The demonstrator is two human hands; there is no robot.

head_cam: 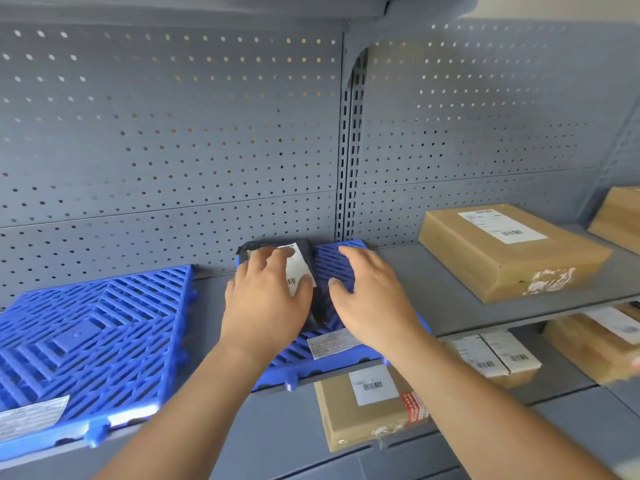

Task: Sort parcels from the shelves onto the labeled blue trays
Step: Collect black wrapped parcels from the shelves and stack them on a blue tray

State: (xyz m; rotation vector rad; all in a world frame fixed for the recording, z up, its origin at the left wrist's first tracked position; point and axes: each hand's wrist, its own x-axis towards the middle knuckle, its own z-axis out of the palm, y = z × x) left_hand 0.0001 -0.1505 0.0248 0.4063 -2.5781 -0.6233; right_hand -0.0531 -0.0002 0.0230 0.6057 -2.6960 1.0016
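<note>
A small black parcel point(304, 252) with a white label lies on the middle blue slatted tray point(341, 259) on the grey shelf. My left hand point(266, 299) rests flat on top of the parcel, fingers spread over its label. Just to the right of the parcel, my right hand point(367, 296) hovers over the bare part of the same tray, fingers apart and holding nothing. A white paper label point(332, 344) is stuck on the tray's front edge. A second blue tray point(90, 341) with its own label lies to the left.
A large brown cardboard parcel point(509, 251) lies on the shelf to the right, another point(620, 216) at the far right edge. On the lower shelf are several brown parcels point(367, 407) with labels. A grey perforated back panel point(173, 133) closes the shelf behind.
</note>
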